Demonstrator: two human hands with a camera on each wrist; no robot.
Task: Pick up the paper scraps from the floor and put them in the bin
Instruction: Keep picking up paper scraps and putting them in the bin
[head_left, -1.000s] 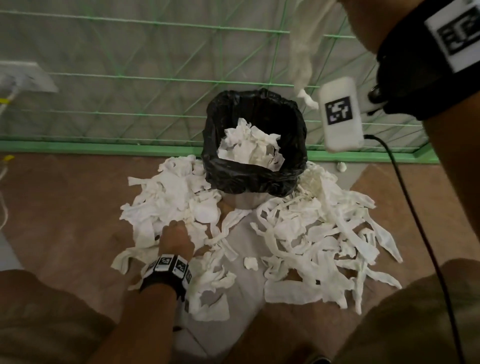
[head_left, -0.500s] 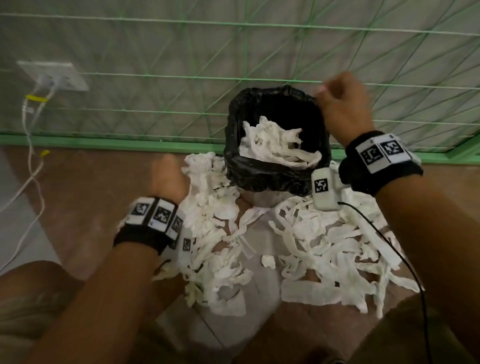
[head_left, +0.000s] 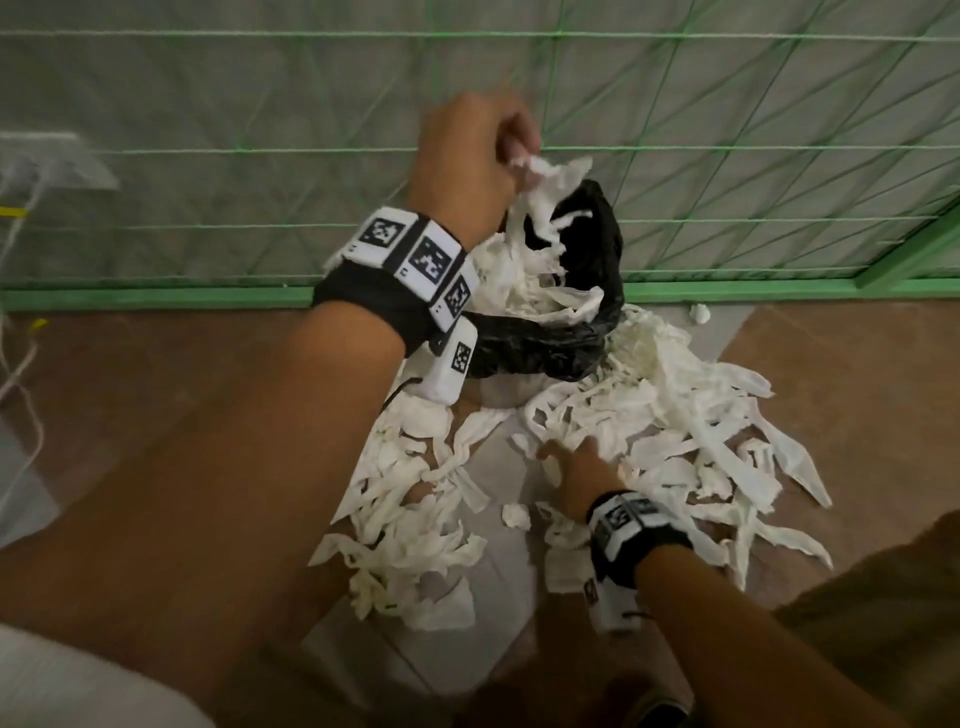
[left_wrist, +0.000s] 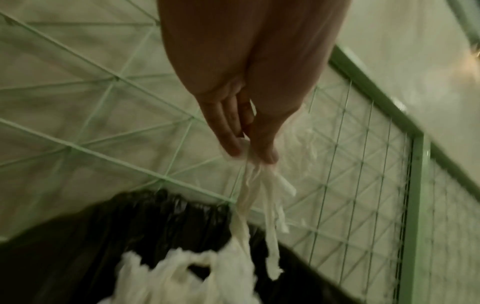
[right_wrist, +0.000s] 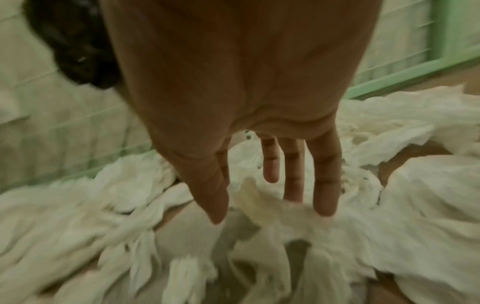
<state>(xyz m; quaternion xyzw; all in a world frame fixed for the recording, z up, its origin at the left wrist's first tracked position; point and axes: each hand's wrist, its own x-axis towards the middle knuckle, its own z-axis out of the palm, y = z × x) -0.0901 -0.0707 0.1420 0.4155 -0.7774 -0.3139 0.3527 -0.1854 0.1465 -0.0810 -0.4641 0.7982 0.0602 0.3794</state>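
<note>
The bin (head_left: 576, 338) holds many scraps. The left hand (head_left: 467, 166) pinches a bunch of strips (left_wrist: 249, 205) above it. The right hand (head_left: 576, 467), fingers extended, touches the floor scraps (head_left: 675, 431). Most scraps remain on the floor.

The left hand (left_wrist: 241, 127) pinches white paper strips (left_wrist: 255, 197) dangling into the black-lined bin (left_wrist: 103, 236) beside green mesh (left_wrist: 363, 164).

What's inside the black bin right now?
The bin holds a heap of white paper scraps, and more strips dangle into it from the left hand. Whatever lies beneath the heap is covered.
</note>
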